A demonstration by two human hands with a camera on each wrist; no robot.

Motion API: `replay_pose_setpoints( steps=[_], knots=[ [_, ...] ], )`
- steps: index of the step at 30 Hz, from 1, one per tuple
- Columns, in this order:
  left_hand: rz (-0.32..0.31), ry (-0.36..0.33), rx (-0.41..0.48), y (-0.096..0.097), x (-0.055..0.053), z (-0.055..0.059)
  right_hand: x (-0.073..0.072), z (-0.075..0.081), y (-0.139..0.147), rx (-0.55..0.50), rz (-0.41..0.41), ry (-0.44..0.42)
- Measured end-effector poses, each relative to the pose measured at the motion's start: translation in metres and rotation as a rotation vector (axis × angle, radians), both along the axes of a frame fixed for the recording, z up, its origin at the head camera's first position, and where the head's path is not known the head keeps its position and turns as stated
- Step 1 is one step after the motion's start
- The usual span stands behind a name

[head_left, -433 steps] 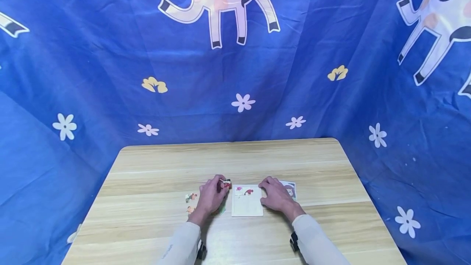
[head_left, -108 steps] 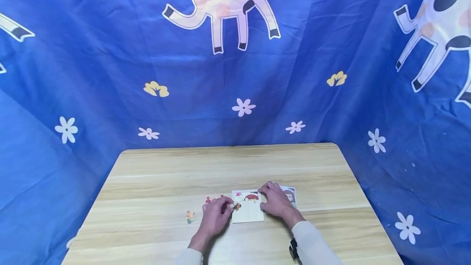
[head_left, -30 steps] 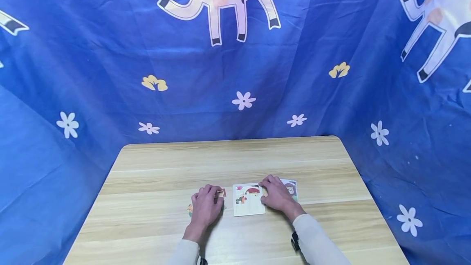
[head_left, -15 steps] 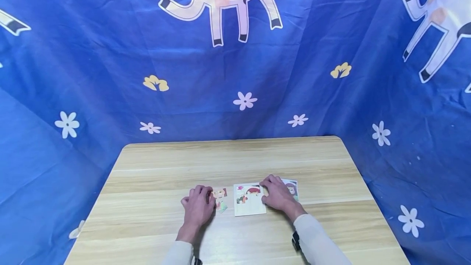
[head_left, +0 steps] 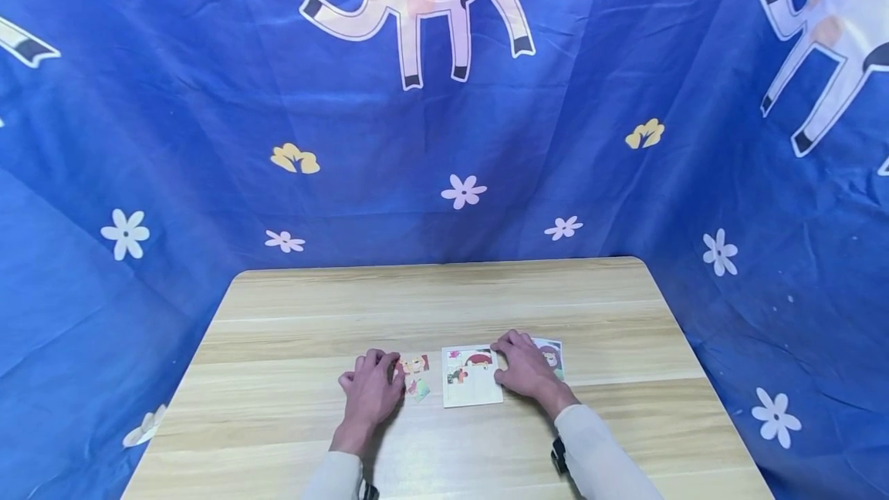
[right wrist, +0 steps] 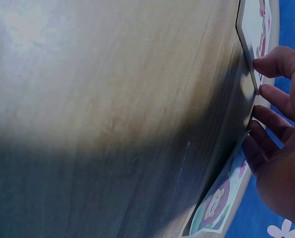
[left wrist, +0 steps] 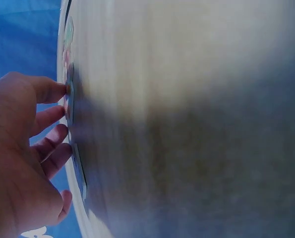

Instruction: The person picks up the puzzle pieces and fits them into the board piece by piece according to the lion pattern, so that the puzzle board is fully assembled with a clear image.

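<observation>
The white square puzzle tray [head_left: 474, 396] lies mid-table, with several picture pieces along its far side and left edge. My right hand [head_left: 524, 369] grips its far right corner; in the right wrist view the thumb lies on the tray's edge. My left hand [head_left: 373, 392] is left of the tray. In the left wrist view its thumb and index finger pinch a flat puzzle piece [left wrist: 71, 101] on the table, mostly hidden by the hand in the head view. Between hand and tray lie a red and tan puzzle piece [head_left: 419, 364] and a green one [head_left: 420, 389].
A picture card [head_left: 552, 355] with a purple-maned lion lies right of the tray, partly behind my right hand. Another flat piece [left wrist: 80, 171] lies under the left hand's outer fingers. The wooden table [head_left: 444, 299] ends at a blue patterned cloth [head_left: 389, 230].
Over the longer span, a red piece and one with an orange figure have come into the tray. In the last second my left hand has moved left; the right hand stays at the tray's corner.
</observation>
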State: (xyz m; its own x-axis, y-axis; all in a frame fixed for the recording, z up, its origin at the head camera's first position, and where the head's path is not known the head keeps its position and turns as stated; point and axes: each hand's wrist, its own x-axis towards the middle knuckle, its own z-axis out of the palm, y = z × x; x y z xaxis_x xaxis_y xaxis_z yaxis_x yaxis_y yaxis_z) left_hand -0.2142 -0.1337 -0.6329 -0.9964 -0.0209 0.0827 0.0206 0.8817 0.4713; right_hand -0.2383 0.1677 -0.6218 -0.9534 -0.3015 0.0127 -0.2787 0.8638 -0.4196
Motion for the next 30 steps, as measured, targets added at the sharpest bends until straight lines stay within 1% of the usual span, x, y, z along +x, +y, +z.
replay_pose_setpoints(
  steps=[9, 15, 22, 30],
  knots=[
    [0.000, -0.030, 0.016, -0.0005, -0.0019, 0.0000, -0.0007, -0.0010, 0.0015, 0.002, 0.001, -0.002],
    [-0.004, 0.009, 0.065, 0.0013, 0.0007, 0.0014, -0.0005, -0.0014, 0.0017, 0.003, -0.003, -0.023],
    [-0.003, 0.009, 0.147, -0.0006, 0.0004, -0.0010, 0.0004, -0.0008, 0.0018, 0.000, -0.004, -0.020],
    [-0.033, 0.060, 0.176, -0.0010, 0.0013, -0.0013, 0.0010, -0.0006, 0.0012, 0.007, -0.007, -0.017]
  ],
)
